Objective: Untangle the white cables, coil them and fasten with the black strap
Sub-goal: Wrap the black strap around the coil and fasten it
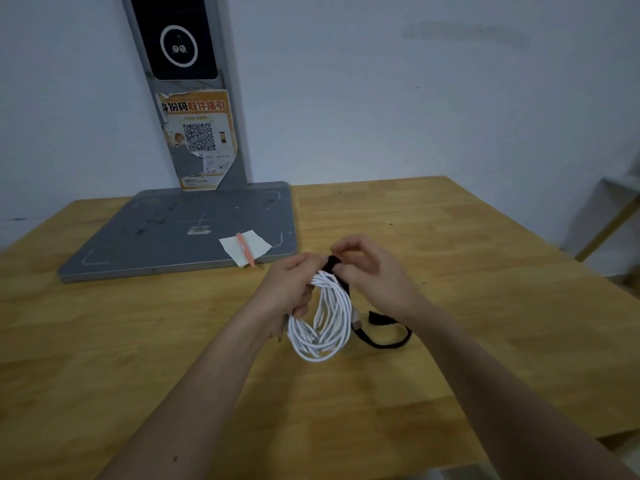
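While the left hand [294, 285] gripped the coiled white cables [325, 320] above the table [485, 306], the right hand [374, 271] pinched the black strap [333, 263] at the coil's far end, its tail hanging rightward.

The bench [450, 271] is seen as jointed wood with a smooth, faintly sheened finish. The cables [329, 320] are sheathed in smooth white plastic. The strap [384, 337] is shown as matt black cloth. The grey base [156, 233] is finished matt and scuffed. A torn paper label [199, 136] is stuck to its post.
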